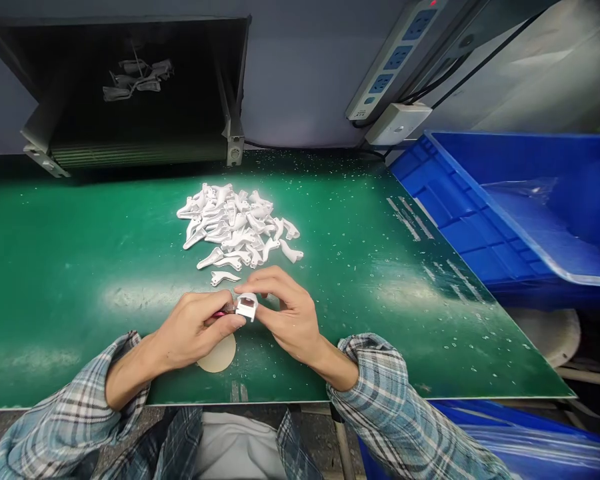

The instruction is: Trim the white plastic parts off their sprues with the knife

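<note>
Both hands are meeting low over the green bench, near its front edge. The right hand is pinching a small white part, its fingers clamping on it from above and from the side, and is holding it just off the bench. The left hand is curling its fingers together around a red item, too hidden to identify, while its thumb is pressing against the part. A tan disc is lying on the bench, partly under the left hand. Just beyond the hands, a pile of similar white pieces is sitting on the bench. A blue bin is resting at the right, tilting toward the bench. A power strip is hanging on the rear wall.
</note>
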Tool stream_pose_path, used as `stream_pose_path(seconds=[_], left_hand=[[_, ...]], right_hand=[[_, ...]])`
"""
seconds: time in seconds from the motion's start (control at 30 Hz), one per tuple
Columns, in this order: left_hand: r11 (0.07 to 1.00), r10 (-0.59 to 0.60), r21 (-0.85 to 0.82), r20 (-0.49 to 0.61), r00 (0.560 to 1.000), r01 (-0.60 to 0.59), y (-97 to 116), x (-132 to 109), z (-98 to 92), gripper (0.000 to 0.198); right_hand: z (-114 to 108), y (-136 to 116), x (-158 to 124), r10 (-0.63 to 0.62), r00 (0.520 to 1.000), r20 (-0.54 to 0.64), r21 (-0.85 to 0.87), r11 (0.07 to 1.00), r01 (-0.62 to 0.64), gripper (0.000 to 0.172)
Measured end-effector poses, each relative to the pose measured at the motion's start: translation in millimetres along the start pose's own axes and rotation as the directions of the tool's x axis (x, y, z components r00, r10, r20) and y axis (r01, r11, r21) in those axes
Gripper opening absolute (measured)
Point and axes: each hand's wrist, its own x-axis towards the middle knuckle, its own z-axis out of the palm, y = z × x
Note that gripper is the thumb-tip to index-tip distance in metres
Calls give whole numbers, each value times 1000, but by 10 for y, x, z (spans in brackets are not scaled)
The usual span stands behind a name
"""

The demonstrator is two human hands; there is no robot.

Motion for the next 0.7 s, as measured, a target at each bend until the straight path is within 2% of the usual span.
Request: stream_pose_path(seconds=[0.13, 0.2, 0.3, 0.4, 0.47, 0.57, 0.63, 0.7], left_hand=[[998, -33, -51, 71, 997, 37, -5, -7, -19, 42], [997, -51, -62, 62, 997, 55, -4, -19, -20, 42], [992, -128, -33, -108, 986, 125, 4, -36, -16, 31], [983, -179, -8, -277, 944, 185, 17, -34, -19, 10], [982, -176, 13, -300, 938, 189, 27, -27, -32, 6], [978, -160, 90, -265, 951, 190, 38, -25, -69, 7], [957, -98, 239, -259, 961, 162, 34, -33, -96, 14], [887, 17, 449, -266, 964, 108, 14, -39, -114, 20]], right_hand=[[7, -7, 0, 18, 1000, 4, -18, 1000, -18, 19], [13, -7, 1, 26, 1000, 5, -16, 1000, -25, 19], [31, -2, 1, 79, 997, 25, 0, 997, -79, 15], [52, -2, -2, 196, 979, 55, 63, 978, -199, 21], [57, -18, 2, 285, 954, 88, 141, 945, -295, 30], [36, -69, 28, 425, 892, 157, 257, 854, -452, 35], [7, -106, 56, 498, 846, 189, 305, 789, -532, 35], [-25, -129, 81, 542, 813, 211, 332, 743, -581, 35]])
